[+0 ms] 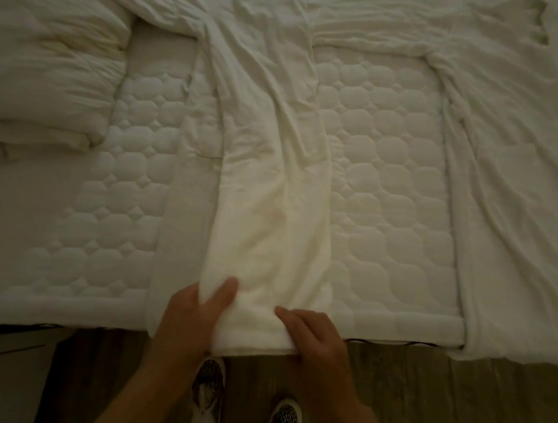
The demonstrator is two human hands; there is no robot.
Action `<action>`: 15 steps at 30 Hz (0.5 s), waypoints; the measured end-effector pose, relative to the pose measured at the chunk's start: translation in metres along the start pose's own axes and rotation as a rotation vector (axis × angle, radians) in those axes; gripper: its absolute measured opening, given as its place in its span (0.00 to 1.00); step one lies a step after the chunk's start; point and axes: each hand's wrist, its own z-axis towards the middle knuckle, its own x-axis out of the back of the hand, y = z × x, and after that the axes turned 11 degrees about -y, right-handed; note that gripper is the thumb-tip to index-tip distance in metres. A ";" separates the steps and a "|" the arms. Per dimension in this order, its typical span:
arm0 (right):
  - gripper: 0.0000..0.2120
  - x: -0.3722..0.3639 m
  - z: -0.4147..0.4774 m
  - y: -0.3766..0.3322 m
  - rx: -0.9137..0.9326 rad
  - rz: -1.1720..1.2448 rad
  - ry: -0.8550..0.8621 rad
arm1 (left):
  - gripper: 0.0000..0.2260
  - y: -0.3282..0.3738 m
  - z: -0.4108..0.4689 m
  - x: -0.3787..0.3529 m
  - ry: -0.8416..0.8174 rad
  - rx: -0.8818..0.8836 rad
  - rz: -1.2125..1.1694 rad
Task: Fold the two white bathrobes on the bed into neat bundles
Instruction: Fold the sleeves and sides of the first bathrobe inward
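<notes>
A white bathrobe (274, 176) lies folded into a long narrow strip down the middle of the bed (393, 189), its long axis running from the near edge of the mattress straight away toward the far side, where its sleeves spread out left and right. The near end of the strip hangs slightly over the bed's edge. The left hand (191, 315) grips the strip's left near corner, thumb on top of the cloth and fingers wrapped under it. The right hand (316, 339) lies on the right near corner, fingers curled over the hem and closed on it (the light is dim, so how much cloth it pinches is hard to say). A second white bathrobe (519, 202) lies spread and wrinkled along the right side of the bed, also running lengthwise from near edge to far. A stack of folded white bedding (44, 76) sits at the left. Below, two patterned shoes (207, 393) stand on the wooden floor (457, 402).
</notes>
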 end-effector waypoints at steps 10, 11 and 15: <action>0.13 -0.079 0.016 -0.008 0.007 -0.201 -0.429 | 0.37 -0.093 0.063 0.102 0.050 0.155 0.283; 0.13 -0.077 0.015 -0.009 -0.024 -0.195 -0.383 | 0.32 -0.090 0.070 0.104 0.028 0.165 0.335; 0.30 -0.059 0.009 -0.009 -0.116 -0.236 -0.245 | 0.25 -0.065 0.098 0.104 0.056 0.107 0.414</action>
